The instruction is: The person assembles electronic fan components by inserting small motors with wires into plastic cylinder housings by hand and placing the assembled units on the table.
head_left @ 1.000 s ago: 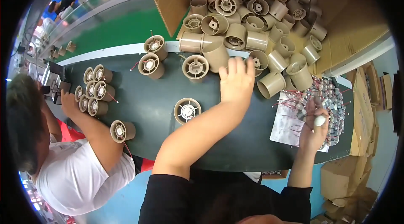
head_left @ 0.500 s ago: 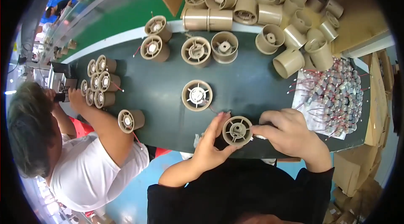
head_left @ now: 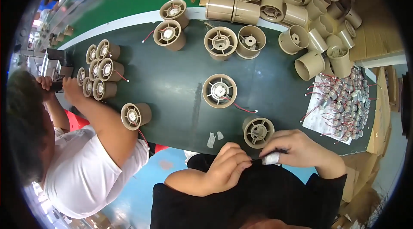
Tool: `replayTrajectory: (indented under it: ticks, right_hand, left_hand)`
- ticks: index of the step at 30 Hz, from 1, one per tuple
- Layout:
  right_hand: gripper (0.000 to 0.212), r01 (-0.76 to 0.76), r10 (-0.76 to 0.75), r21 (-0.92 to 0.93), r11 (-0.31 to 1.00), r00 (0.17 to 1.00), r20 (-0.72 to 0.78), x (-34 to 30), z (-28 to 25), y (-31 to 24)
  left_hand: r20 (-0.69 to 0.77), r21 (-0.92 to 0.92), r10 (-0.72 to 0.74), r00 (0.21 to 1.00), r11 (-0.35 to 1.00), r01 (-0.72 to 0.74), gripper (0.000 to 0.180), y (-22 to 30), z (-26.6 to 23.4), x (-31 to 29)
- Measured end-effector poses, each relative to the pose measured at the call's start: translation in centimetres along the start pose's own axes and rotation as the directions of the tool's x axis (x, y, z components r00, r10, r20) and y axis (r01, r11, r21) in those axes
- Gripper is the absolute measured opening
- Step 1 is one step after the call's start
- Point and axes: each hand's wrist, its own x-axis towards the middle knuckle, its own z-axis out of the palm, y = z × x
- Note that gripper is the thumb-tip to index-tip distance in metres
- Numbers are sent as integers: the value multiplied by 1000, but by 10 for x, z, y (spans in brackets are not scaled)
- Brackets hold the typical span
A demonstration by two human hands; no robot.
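Note:
My left hand (head_left: 229,168) is closed in a pinch near the front table edge; what its fingertips hold is too small to make out. Facing it, my right hand (head_left: 301,148) is curled closed, with a white wrapped piece (head_left: 271,158) at its thumb side. I cannot tell whether that is a wrapping on the thumb or a held item. Just beyond my hands, a beige cylindrical housing (head_left: 258,132) with a spoked top stands on the table, close to my right fingers. Farther off stands a similar housing (head_left: 220,91) with a white centre and a red wire.
More beige housings (head_left: 221,43) stand on the dark table (head_left: 180,95). Several lie heaped in a cardboard box (head_left: 374,35) at far right. Small wired motors (head_left: 344,104) cover a white sheet. Tape scraps (head_left: 211,140) lie nearby. A co-worker (head_left: 94,164) sits at left.
My left hand has let go of the beige housing and drawn back toward me, its fingers closing. My right hand has come off the housing's side and lowered. The view has shifted slightly.

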Motion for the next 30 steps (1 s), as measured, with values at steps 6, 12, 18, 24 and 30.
replayTrajectory:
  ticks: [6,12,18,24,30]
  right_hand:
    - [21,35,-177,-509,860,956,-234,-1,-6,-3]
    - [30,314,-453,-764,563,891,33,3,-5,-4]
    - [33,224,-347,-649,727,935,-66,-1,-7,-2]
    - [34,170,-280,-558,812,953,-117,-1,-6,-6]
    - [27,109,-203,-441,891,964,-172,1,0,-3]
  left_hand:
    - [-169,47,-152,974,986,162,54,-14,15,-1]
    - [-148,48,-223,963,971,232,66,-18,18,2]
    - [-145,59,-212,966,973,222,65,-22,19,2]
    - [-153,269,-152,976,944,189,78,-18,25,9]
    - [-191,251,-143,971,949,190,70,-20,30,16]
